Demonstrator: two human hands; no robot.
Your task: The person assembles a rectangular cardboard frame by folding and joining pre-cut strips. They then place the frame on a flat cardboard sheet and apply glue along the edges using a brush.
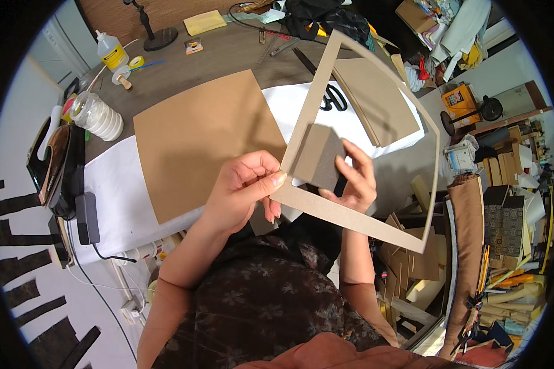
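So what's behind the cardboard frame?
Through the cardboard frame show black scissors, white paper and a tan board. Its lower bar covers the right hand at the wrist; anything else covered can't be seen.

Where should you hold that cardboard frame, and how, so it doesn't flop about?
I'd pinch the cardboard frame at its near-left corner, coming from the left, thumb on top, as the left hand does. Two flat strips join there, so it's probably sturdier, while the middle is open. Coming from the right looks harder: the right hand holds a brown block there.
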